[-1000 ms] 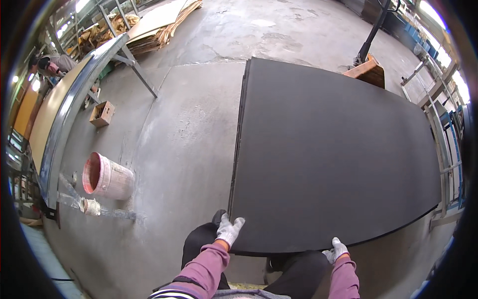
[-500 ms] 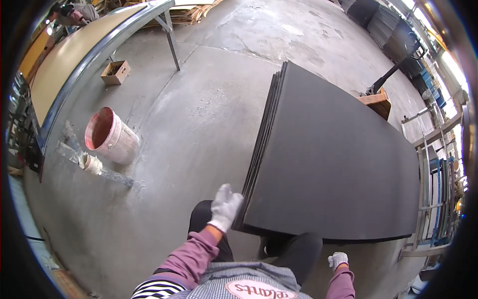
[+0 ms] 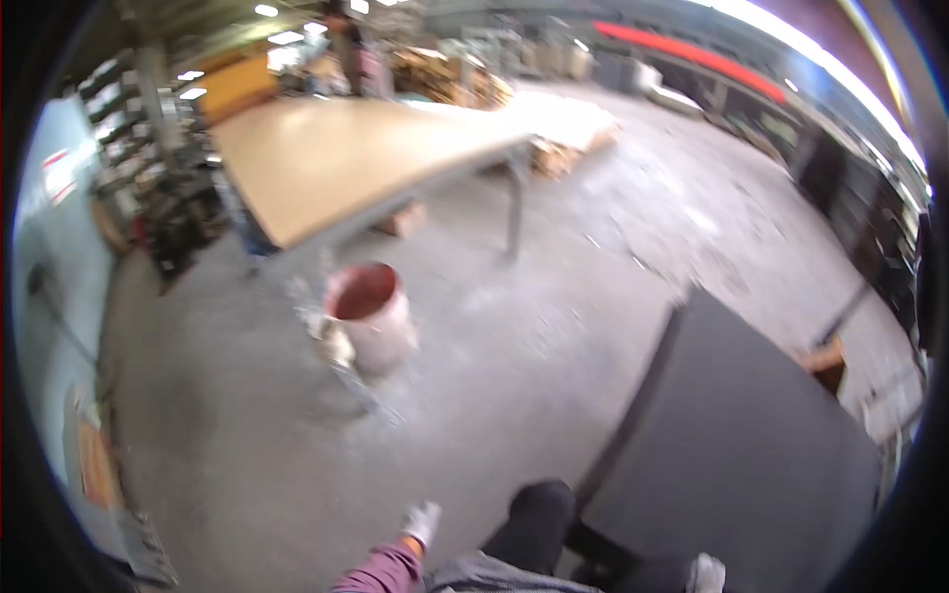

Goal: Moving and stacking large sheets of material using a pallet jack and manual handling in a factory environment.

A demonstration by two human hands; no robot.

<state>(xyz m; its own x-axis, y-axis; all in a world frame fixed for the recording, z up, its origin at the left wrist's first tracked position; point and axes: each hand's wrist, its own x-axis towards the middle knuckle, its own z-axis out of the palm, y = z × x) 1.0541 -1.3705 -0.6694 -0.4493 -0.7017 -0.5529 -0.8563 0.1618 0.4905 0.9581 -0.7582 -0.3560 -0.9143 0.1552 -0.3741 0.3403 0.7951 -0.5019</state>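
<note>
A large dark flat board (image 3: 736, 445) lies on the concrete floor to my right, a stack edge showing along its left side. My left hand (image 3: 422, 521), in a white glove with a pink sleeve, hangs free over the floor left of my dark-trousered knee, apart from the board and holding nothing. My right hand (image 3: 707, 573), also gloved, shows only partly at the lower edge by the board's near edge. Blur hides whether it grips the board.
A pale bucket with a red inside (image 3: 371, 318) stands on the floor ahead left, debris beside it. Behind it is a long wooden-topped table on metal legs (image 3: 346, 163). A person (image 3: 346, 40) stands far back. Shelving lines the left wall; a wooden block (image 3: 825, 361) sits right.
The view has swung up from the board toward the table and hall. My left hand has come off the board's edge and dropped beside my knee.
</note>
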